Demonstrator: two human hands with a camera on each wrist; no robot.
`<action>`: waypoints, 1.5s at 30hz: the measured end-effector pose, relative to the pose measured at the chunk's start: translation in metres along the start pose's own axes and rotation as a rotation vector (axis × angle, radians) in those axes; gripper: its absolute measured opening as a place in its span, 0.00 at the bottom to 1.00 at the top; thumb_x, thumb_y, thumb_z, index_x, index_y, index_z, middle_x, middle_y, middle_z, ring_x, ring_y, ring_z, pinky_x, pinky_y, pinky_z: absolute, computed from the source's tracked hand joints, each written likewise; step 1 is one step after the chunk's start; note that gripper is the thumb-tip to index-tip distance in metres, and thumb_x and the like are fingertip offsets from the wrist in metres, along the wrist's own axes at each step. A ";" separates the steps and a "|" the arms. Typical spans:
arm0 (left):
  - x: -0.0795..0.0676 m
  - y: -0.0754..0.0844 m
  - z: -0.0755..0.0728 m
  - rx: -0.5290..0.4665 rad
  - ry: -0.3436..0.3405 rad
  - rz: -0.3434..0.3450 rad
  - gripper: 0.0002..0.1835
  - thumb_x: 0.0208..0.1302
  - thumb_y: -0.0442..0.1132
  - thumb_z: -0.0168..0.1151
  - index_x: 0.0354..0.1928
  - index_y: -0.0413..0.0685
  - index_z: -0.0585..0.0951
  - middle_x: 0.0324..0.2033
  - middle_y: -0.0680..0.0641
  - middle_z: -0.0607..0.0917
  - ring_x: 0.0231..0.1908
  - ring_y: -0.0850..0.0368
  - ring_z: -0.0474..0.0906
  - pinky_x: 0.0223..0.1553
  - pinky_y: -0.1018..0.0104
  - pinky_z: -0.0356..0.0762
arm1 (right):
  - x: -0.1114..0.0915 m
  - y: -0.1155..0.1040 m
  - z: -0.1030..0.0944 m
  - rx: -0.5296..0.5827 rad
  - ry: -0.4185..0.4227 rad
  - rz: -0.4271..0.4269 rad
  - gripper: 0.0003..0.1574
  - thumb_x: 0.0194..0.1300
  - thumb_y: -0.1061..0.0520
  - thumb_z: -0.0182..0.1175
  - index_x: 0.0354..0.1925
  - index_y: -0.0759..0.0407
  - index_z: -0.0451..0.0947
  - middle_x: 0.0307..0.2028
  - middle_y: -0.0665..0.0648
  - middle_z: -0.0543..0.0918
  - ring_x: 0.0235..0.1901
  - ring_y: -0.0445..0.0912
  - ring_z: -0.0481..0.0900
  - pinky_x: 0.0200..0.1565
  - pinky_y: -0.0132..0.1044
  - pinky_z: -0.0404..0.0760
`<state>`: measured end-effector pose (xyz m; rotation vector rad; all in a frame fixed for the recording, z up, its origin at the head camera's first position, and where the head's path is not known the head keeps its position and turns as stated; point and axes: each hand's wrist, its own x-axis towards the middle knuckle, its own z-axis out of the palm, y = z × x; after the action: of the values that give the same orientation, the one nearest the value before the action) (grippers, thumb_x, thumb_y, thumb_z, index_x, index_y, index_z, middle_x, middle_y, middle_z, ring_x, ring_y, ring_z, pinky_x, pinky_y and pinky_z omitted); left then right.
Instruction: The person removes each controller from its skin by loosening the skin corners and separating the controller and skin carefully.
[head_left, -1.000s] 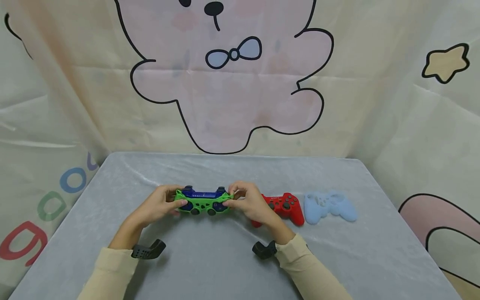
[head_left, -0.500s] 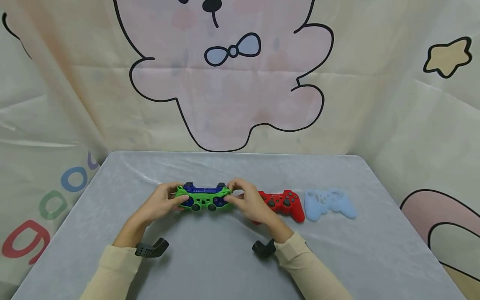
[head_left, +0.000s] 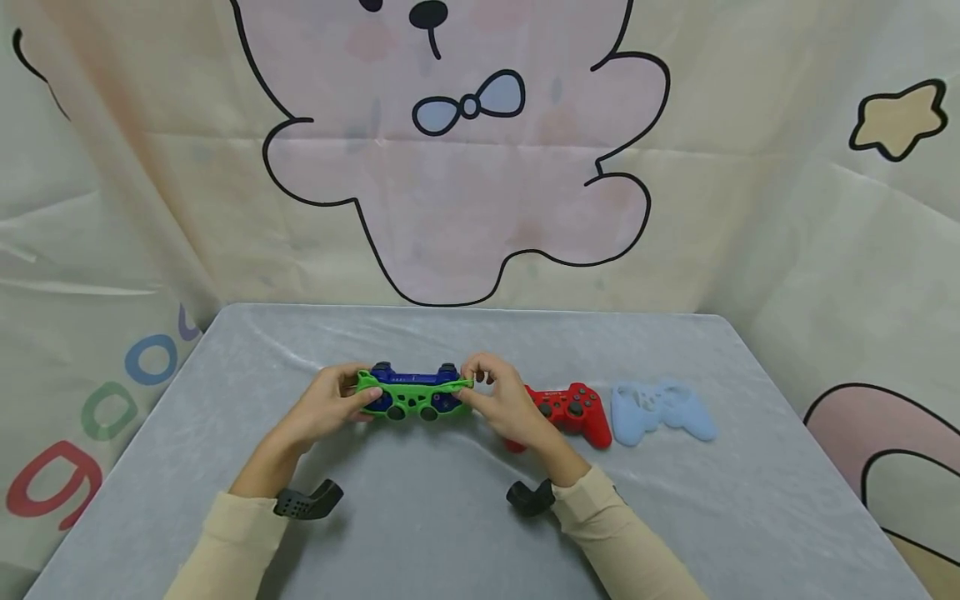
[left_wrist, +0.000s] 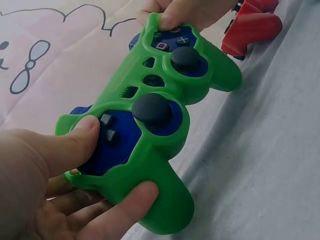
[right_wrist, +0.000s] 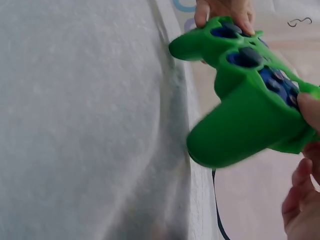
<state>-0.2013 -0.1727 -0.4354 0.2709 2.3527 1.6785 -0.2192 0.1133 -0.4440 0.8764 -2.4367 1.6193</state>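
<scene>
A blue game controller (head_left: 416,378) sits in a green silicone cover (left_wrist: 170,200), above the table. My left hand (head_left: 324,406) grips its left end, thumb on the face by the direction buttons (left_wrist: 110,129) and fingers around the handle. At the other end, my right hand (head_left: 504,402) pinches the cover's upper right edge between thumb and fingers. That edge is drawn out to the right, off the controller's corner, as a thin green strip. Both black thumbsticks (left_wrist: 152,110) stick up through the cover's openings. Only part of my right hand's fingers (right_wrist: 300,195) shows in the right wrist view.
A red game controller (head_left: 588,417) lies on the grey cloth-covered table (head_left: 420,525), partly behind my right wrist. To its right is an unfilled light blue silicone cover (head_left: 660,412). A printed curtain (head_left: 450,192) hangs behind the table.
The controller and both hands have shifted slightly right. My right hand has drawn the cover's upper right edge farther outward; both hands keep their hold.
</scene>
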 end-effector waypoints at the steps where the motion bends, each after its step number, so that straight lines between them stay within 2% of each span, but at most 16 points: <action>1: 0.000 0.000 0.000 -0.002 0.000 -0.003 0.24 0.74 0.34 0.58 0.65 0.26 0.70 0.52 0.29 0.82 0.44 0.55 0.85 0.43 0.57 0.87 | 0.000 0.000 -0.001 -0.002 -0.016 0.014 0.13 0.63 0.66 0.68 0.34 0.59 0.71 0.34 0.56 0.74 0.37 0.51 0.65 0.42 0.40 0.62; 4: 0.001 -0.003 0.000 -0.003 -0.003 -0.009 0.23 0.74 0.34 0.59 0.64 0.26 0.71 0.51 0.30 0.83 0.43 0.57 0.85 0.43 0.58 0.87 | 0.000 0.001 -0.003 0.014 -0.067 0.038 0.16 0.64 0.65 0.67 0.43 0.59 0.69 0.34 0.55 0.74 0.35 0.52 0.63 0.41 0.35 0.59; 7: 0.002 -0.004 0.000 -0.008 -0.004 -0.027 0.23 0.74 0.34 0.58 0.64 0.27 0.71 0.52 0.30 0.83 0.44 0.56 0.85 0.44 0.58 0.87 | 0.001 0.001 -0.004 0.001 -0.102 0.052 0.16 0.66 0.65 0.66 0.46 0.58 0.70 0.36 0.57 0.77 0.37 0.55 0.65 0.42 0.36 0.61; 11: 0.002 -0.005 0.000 -0.013 0.002 -0.039 0.22 0.75 0.35 0.56 0.65 0.27 0.71 0.53 0.30 0.82 0.45 0.55 0.85 0.44 0.59 0.87 | 0.001 0.001 -0.004 -0.062 -0.123 0.073 0.07 0.68 0.63 0.65 0.40 0.56 0.75 0.41 0.57 0.80 0.46 0.58 0.71 0.49 0.42 0.68; 15: 0.001 -0.006 0.001 -0.013 0.008 -0.044 0.22 0.76 0.36 0.56 0.64 0.26 0.70 0.53 0.30 0.82 0.46 0.54 0.84 0.44 0.60 0.87 | 0.000 0.000 -0.002 -0.102 -0.120 0.105 0.05 0.68 0.61 0.65 0.40 0.54 0.77 0.48 0.56 0.81 0.55 0.56 0.72 0.57 0.53 0.73; 19: 0.000 -0.009 0.002 -0.023 0.018 -0.048 0.22 0.76 0.35 0.55 0.64 0.26 0.70 0.53 0.29 0.81 0.48 0.52 0.84 0.44 0.59 0.87 | -0.002 -0.002 0.001 -0.134 -0.117 0.104 0.05 0.68 0.60 0.65 0.40 0.53 0.77 0.54 0.58 0.79 0.59 0.53 0.73 0.57 0.56 0.77; 22: 0.001 -0.011 0.003 -0.024 0.029 -0.052 0.22 0.76 0.36 0.55 0.64 0.26 0.70 0.54 0.28 0.81 0.48 0.51 0.84 0.43 0.60 0.87 | -0.003 -0.003 0.003 -0.169 -0.166 0.100 0.12 0.68 0.58 0.66 0.46 0.54 0.74 0.55 0.58 0.78 0.58 0.53 0.73 0.57 0.54 0.78; 25: 0.002 -0.013 0.003 -0.016 0.035 -0.053 0.23 0.77 0.37 0.55 0.65 0.27 0.70 0.54 0.29 0.80 0.49 0.50 0.83 0.43 0.61 0.87 | -0.005 -0.004 0.005 -0.191 -0.256 0.147 0.29 0.67 0.55 0.68 0.61 0.49 0.67 0.60 0.56 0.74 0.56 0.52 0.75 0.57 0.50 0.80; 27: 0.002 -0.014 0.002 -0.005 0.022 -0.037 0.24 0.77 0.38 0.55 0.66 0.28 0.69 0.54 0.29 0.80 0.49 0.49 0.83 0.44 0.61 0.87 | -0.007 -0.003 0.006 -0.208 -0.299 0.196 0.43 0.66 0.54 0.69 0.71 0.42 0.58 0.65 0.55 0.71 0.56 0.51 0.76 0.57 0.48 0.80; 30: 0.003 -0.013 -0.001 0.017 -0.012 -0.008 0.24 0.76 0.38 0.55 0.67 0.29 0.68 0.53 0.30 0.80 0.49 0.48 0.84 0.44 0.59 0.87 | -0.007 -0.003 0.007 -0.216 -0.314 0.243 0.55 0.66 0.55 0.69 0.77 0.31 0.46 0.66 0.57 0.73 0.56 0.51 0.79 0.56 0.48 0.81; 32: 0.003 -0.012 -0.003 0.044 -0.029 0.017 0.25 0.76 0.38 0.56 0.68 0.30 0.68 0.53 0.31 0.80 0.47 0.48 0.84 0.43 0.58 0.87 | -0.007 -0.002 0.007 -0.222 -0.315 0.247 0.56 0.68 0.56 0.67 0.79 0.31 0.44 0.63 0.58 0.77 0.54 0.51 0.81 0.55 0.48 0.82; 35: 0.004 -0.012 -0.004 0.082 -0.032 0.035 0.27 0.76 0.40 0.57 0.70 0.34 0.66 0.55 0.29 0.80 0.48 0.47 0.83 0.42 0.58 0.87 | -0.006 -0.001 0.008 -0.222 -0.326 0.231 0.54 0.69 0.57 0.65 0.79 0.37 0.44 0.58 0.58 0.80 0.51 0.47 0.82 0.54 0.45 0.82; 37: 0.004 -0.012 -0.005 0.104 -0.029 0.045 0.30 0.76 0.42 0.57 0.73 0.39 0.63 0.60 0.27 0.77 0.51 0.42 0.82 0.42 0.57 0.87 | -0.006 0.000 0.009 -0.223 -0.328 0.220 0.52 0.70 0.57 0.64 0.79 0.40 0.45 0.58 0.57 0.79 0.49 0.45 0.81 0.54 0.44 0.81; 39: 0.003 -0.012 -0.005 0.133 -0.029 0.064 0.33 0.74 0.42 0.59 0.76 0.48 0.59 0.67 0.25 0.70 0.59 0.33 0.78 0.43 0.54 0.86 | -0.005 0.000 0.010 -0.217 -0.321 0.214 0.51 0.70 0.59 0.64 0.79 0.43 0.47 0.58 0.58 0.79 0.49 0.45 0.80 0.54 0.44 0.81; 42: 0.002 -0.010 -0.005 0.235 -0.007 0.145 0.39 0.71 0.39 0.63 0.78 0.57 0.56 0.72 0.27 0.62 0.64 0.24 0.70 0.46 0.48 0.85 | -0.006 0.001 0.011 -0.199 -0.303 0.213 0.51 0.69 0.61 0.64 0.79 0.44 0.48 0.59 0.59 0.78 0.49 0.47 0.80 0.55 0.44 0.81; 45: 0.001 -0.007 -0.002 0.354 0.046 0.265 0.39 0.67 0.34 0.67 0.77 0.57 0.62 0.73 0.32 0.61 0.66 0.27 0.69 0.49 0.44 0.82 | -0.006 0.003 0.011 -0.189 -0.293 0.225 0.52 0.69 0.61 0.64 0.79 0.41 0.48 0.60 0.59 0.78 0.49 0.47 0.80 0.55 0.43 0.81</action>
<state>-0.2026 -0.1762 -0.4411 0.6377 2.7423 1.3653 -0.2132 0.1067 -0.4531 0.8924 -2.9266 1.3716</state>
